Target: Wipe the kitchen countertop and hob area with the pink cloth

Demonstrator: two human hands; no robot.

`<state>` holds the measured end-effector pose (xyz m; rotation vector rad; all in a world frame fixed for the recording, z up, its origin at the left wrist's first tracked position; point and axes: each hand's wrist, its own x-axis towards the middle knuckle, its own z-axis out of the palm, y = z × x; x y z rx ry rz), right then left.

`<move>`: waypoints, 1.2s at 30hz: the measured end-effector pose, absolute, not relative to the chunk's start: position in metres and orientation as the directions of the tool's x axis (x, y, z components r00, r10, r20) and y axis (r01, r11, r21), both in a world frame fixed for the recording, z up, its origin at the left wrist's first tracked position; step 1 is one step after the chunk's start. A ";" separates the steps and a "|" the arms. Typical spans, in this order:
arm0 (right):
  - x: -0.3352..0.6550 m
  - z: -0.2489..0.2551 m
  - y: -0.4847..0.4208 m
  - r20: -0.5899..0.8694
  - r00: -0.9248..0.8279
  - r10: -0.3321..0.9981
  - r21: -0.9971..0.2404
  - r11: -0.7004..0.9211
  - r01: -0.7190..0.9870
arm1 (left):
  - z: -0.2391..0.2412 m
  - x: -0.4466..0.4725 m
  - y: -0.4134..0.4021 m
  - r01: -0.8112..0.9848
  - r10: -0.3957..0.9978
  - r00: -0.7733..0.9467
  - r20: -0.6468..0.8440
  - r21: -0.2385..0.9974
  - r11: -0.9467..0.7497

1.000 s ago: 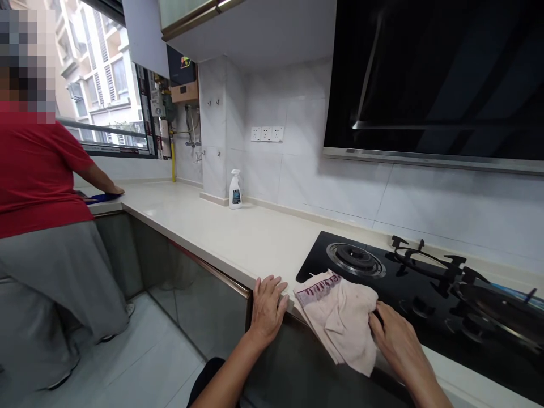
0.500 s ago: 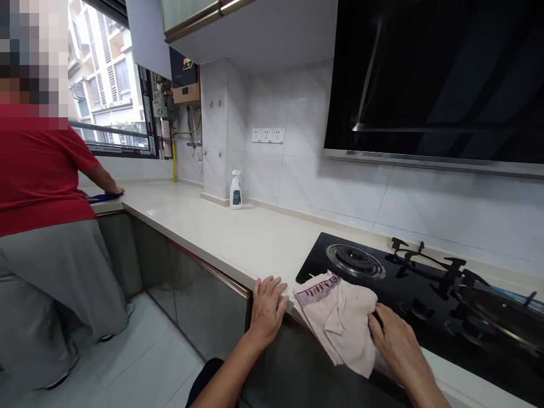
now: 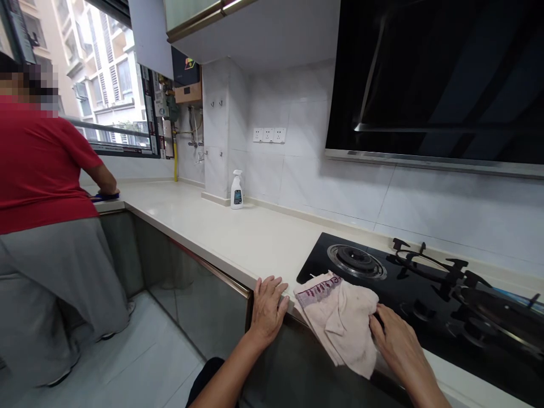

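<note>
My right hand (image 3: pixel 395 343) grips the right side of a pale pink cloth (image 3: pixel 338 314) that lies over the front left corner of a black glass gas hob (image 3: pixel 408 283) and hangs past the counter edge. My left hand (image 3: pixel 268 306) rests flat on the front edge of the cream countertop (image 3: pixel 229 232), fingers spread, just left of the cloth and holding nothing.
A white spray bottle (image 3: pixel 237 190) stands by the tiled wall. A black range hood (image 3: pixel 437 79) hangs above the hob, which has a burner ring (image 3: pixel 356 260) and pan supports (image 3: pixel 429 263). At left, a person in a red shirt (image 3: pixel 42 170) wipes the counter with a blue cloth (image 3: pixel 106 196).
My hands and the pink cloth stay almost still. The person at left has leaned slightly forward, hand drawn a little leftwards on the blue cloth.
</note>
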<state>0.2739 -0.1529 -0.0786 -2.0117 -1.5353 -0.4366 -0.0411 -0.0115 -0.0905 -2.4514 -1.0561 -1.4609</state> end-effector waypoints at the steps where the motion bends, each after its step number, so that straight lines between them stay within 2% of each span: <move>1: 0.274 -0.078 -0.153 0.572 0.285 0.769 -0.235 -0.179 0.955 | -0.090 -0.041 -0.012 0.608 0.508 0.302 0.807 0.248 -0.754; 10: 0.274 -0.078 -0.151 0.572 0.309 0.760 -0.251 -0.197 0.948 | -0.091 -0.042 -0.012 0.627 0.508 0.305 0.805 0.232 -0.744; 25: 0.274 -0.076 -0.154 0.592 0.272 0.758 -0.205 -0.184 0.961 | -0.089 -0.041 -0.014 0.623 0.519 0.302 0.800 0.246 -0.743; 32: 0.271 -0.075 -0.156 0.594 0.282 0.753 -0.241 -0.167 0.956 | -0.088 -0.042 -0.015 0.606 0.526 0.309 0.792 0.263 -0.751; 36: 0.272 -0.073 -0.158 0.576 0.306 0.758 -0.328 -0.129 0.936 | -0.087 -0.042 -0.015 0.614 0.522 0.308 0.796 0.253 -0.748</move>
